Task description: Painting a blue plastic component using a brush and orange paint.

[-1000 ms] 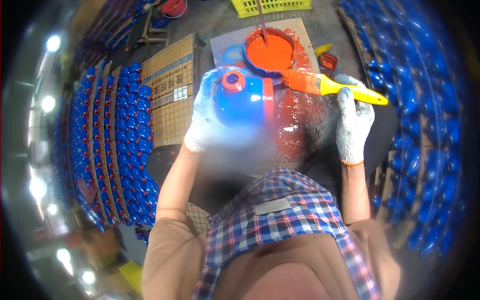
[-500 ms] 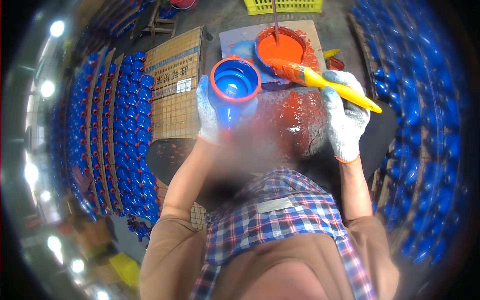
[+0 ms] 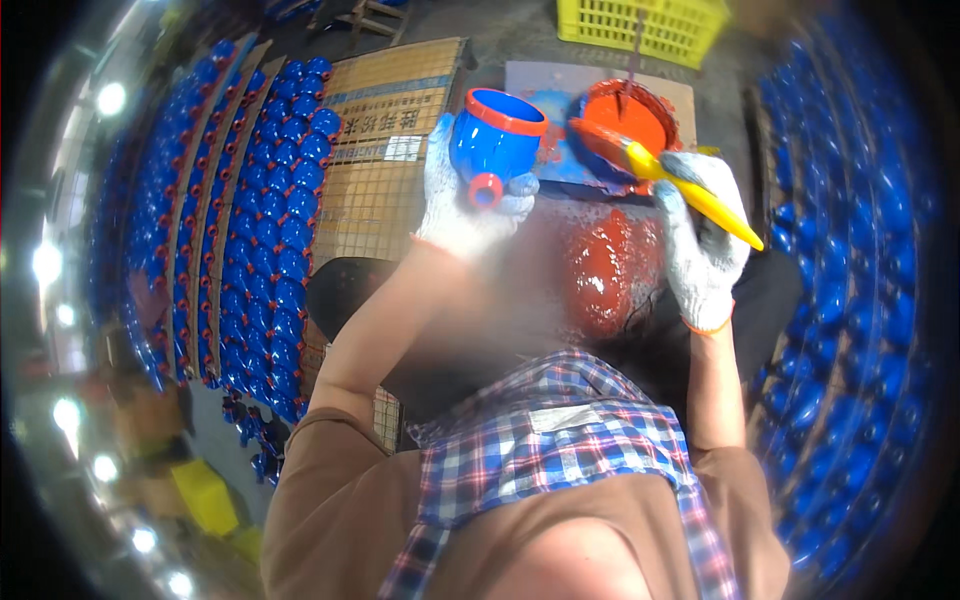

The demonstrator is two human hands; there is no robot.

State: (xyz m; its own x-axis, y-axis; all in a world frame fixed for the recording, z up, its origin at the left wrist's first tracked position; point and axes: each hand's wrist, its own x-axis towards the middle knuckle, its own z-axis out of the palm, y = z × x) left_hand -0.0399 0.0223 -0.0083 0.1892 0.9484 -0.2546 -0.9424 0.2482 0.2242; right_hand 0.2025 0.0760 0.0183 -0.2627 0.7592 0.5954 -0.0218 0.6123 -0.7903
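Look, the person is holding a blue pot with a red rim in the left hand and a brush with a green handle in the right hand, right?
Almost. The left hand does hold the blue pot with a red rim, but the brush in the right hand has a yellow handle, not green. The head view shows it, its bristles loaded with red paint.

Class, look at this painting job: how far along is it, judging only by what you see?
Done: the blue part already has a red rim and a red knob. In hand: the left hand holds it; the right hand holds the brush at the red paint pot. Left: rows of blue parts show no red.
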